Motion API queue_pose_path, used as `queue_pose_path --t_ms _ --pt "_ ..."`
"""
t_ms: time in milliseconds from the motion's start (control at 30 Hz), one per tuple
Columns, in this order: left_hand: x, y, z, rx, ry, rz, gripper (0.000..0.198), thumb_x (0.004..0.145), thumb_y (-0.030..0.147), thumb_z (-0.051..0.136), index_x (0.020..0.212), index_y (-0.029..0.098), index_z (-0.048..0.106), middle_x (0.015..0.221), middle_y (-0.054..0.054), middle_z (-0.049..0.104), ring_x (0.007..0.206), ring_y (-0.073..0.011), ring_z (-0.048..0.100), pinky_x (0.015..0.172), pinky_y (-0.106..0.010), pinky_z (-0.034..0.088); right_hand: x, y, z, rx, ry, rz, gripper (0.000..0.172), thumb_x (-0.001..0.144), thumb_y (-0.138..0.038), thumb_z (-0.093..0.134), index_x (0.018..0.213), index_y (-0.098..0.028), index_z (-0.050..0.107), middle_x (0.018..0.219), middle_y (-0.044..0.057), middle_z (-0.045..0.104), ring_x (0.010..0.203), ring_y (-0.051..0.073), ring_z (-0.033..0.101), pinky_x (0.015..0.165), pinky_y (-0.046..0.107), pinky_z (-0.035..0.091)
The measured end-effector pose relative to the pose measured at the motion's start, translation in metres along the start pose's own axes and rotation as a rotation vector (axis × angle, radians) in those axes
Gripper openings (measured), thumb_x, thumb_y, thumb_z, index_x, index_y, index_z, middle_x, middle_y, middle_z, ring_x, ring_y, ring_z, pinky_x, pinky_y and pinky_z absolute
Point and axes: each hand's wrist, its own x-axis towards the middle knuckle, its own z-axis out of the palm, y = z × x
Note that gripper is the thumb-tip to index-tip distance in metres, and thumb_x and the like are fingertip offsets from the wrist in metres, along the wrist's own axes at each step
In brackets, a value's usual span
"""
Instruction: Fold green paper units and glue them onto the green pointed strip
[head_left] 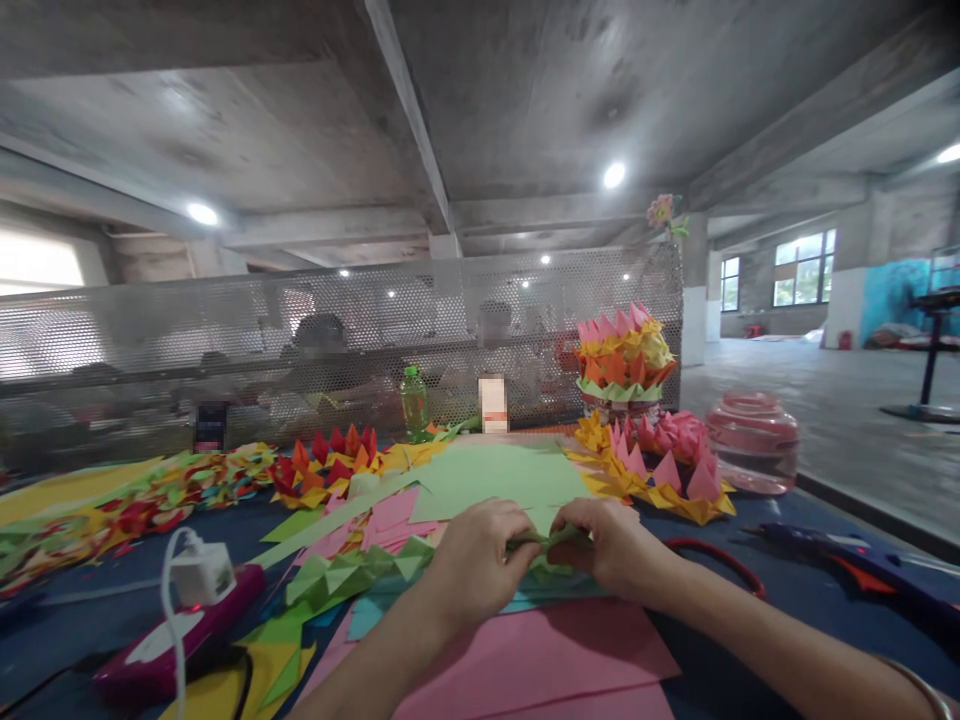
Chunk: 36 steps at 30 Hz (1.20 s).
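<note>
My left hand is closed in a pinch on a small folded piece of green paper. The fingers of my right hand pinch the same piece from the other side. Most of the paper is hidden by my fingers. Beneath my hands lie sheets of blue paper and pink paper. Just beyond them is a large light green sheet. Left of my left hand runs a zigzag strip of folded green paper.
A purple power strip with a white charger sits at the left. On the right are a glue gun and a pink jar. Folded paper flowers stand before a perforated metal screen. A green bottle stands behind the sheets.
</note>
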Motion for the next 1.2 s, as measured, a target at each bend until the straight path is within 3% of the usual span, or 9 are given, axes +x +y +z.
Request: queue_pose_path --t_ms 233,500,800,1200 --pt "0.0 -0.003 0.004 -0.001 0.009 0.014 0.016 0.086 0.01 0.073 0.073 0.018 0.068 0.075 -0.001 0.066 0.078 -0.018 0.062 0.07 -0.027 0.038 -0.004 -0.003 -0.001 0.012 -0.004 -0.133 0.016 0.086 -0.033 0.068 0.096 -0.021 0.069 0.09 0.004 0.071 0.081 0.02 0.062 0.073 0.029 0.046" --pt "0.001 -0.007 0.007 0.008 0.021 0.002 0.013 0.083 0.008 0.07 0.074 0.017 0.067 0.077 -0.003 0.067 0.079 -0.0198 0.062 0.072 -0.029 0.037 -0.005 -0.006 -0.007 0.053 -0.021 -0.17 0.027 0.093 -0.047 0.065 0.101 -0.021 0.069 0.091 0.003 0.071 0.082 0.02 0.063 0.073 0.029 0.046" --pt "0.0 -0.003 0.007 -0.004 -0.011 -0.009 0.014 0.084 0.01 0.069 0.072 0.018 0.067 0.076 -0.002 0.068 0.079 -0.0192 0.062 0.072 -0.028 0.038 -0.001 0.0 0.002 0.01 0.036 -0.217 0.006 0.088 -0.022 0.066 0.083 -0.02 0.068 0.078 0.002 0.067 0.075 0.018 0.059 0.069 0.028 0.042" --pt "0.001 -0.003 -0.001 0.083 -0.088 -0.129 0.001 0.086 0.018 0.071 0.088 0.019 0.071 0.09 -0.003 0.073 0.09 -0.0216 0.067 0.078 -0.03 0.046 -0.001 0.003 0.003 -0.086 0.083 -0.234 0.012 0.085 -0.007 0.068 0.083 -0.018 0.068 0.078 0.0 0.066 0.076 0.016 0.062 0.068 0.028 0.047"
